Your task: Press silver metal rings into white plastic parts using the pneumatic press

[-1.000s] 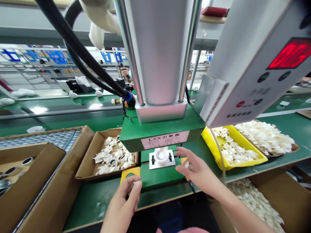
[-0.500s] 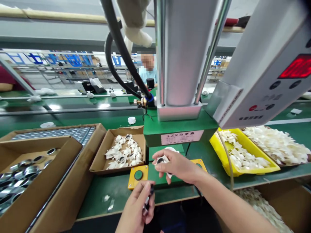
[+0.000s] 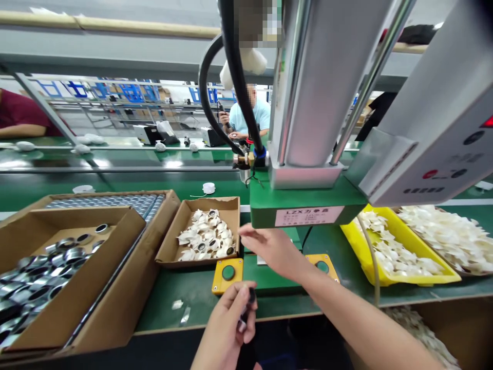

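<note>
Small dark-and-silver metal rings point(image 3: 251, 296) are gripped in the left hand point(image 3: 231, 314), in front of the green metal press block point(image 3: 308, 197), apparently freeing the right hand point(image 3: 275, 250), narrow-fingered below the block's left side; whether it holds anything, I cannot tell.

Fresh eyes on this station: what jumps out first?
Probably the tall silver column, rising right of centre above a green block. Next, the bright yellow tray of white pieces to its right and the cardboard box of shiny metal rings at far left. Low in the centre, the left hand holds small dark and metallic parts.
</note>
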The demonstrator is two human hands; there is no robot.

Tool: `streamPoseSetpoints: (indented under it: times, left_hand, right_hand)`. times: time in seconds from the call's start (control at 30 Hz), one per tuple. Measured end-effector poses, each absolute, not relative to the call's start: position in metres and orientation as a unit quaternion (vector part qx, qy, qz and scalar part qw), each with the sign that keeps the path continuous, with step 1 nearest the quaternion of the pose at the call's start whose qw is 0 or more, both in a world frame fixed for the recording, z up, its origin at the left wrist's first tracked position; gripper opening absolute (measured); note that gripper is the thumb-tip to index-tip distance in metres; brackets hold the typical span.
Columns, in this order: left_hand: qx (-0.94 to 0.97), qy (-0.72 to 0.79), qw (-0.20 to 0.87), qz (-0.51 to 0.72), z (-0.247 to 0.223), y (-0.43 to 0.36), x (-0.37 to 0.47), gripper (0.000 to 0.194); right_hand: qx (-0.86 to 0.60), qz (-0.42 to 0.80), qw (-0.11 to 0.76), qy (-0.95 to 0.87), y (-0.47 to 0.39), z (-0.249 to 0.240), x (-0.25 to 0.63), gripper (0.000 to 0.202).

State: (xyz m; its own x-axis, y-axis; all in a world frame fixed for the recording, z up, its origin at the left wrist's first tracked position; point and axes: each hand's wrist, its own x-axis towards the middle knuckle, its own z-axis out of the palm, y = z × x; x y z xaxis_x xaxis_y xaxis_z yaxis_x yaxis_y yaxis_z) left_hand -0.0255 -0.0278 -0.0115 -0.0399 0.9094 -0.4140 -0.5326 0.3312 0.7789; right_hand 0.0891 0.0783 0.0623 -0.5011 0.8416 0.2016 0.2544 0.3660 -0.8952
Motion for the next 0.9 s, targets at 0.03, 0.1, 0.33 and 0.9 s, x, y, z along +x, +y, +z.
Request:
streamPoseSetpoints:
  times: [0.03,0.1,0.33,0.9]
  left_hand:
    - [0.191,0.459,0.674,0.546,-0.011,-0.025,-0.025,0.031]
    - [0.171,0.424,0.699,0.550,-0.004,-0.018,-0.021,0.026]
    - [0.096,0.317,0.747,0.577,0.035,0.040,0.003,0.014]
    - [0.125,0.242,0.789,0.551,0.052,0.067,0.034,0.018]
  right_hand:
    - [-0.356,0.428,0.337,-0.759,0.071,0.060,0.104,0.018]
    - [-0.351,0.410,0.329,-0.775,0.057,0.054,0.137,0.017]
    - [-0.538,0.337,0.350,-0.689,0.052,0.026,0.272,0.024]
    - [-0.675,0.068,0.223,-0.699,0.159,-0.014,0.397,0.024]
